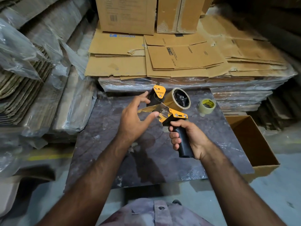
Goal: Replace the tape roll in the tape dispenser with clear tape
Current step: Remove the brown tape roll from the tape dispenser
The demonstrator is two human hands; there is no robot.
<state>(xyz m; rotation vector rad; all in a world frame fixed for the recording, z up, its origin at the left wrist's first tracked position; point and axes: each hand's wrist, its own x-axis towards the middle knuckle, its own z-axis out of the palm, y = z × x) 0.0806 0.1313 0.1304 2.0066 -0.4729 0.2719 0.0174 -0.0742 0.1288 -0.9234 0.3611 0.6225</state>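
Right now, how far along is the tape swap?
Early. The brown roll is still mounted in the tape dispenser. The right hand grips its handle, while the left hand reaches at the loose tape end by the blade. The clear tape waits on the table, not yet fitted.

The tape dispenser (169,110) was yellow and black, with a black pistol handle and a metal toothed blade. It was held up above the dark work surface, tilted, its handle pointing down and toward the person. A brown tape roll (178,99) sat on its hub, with a loose strip hanging near the blade. The clear tape roll (207,106) lay flat on the surface, just to the right of the dispenser.
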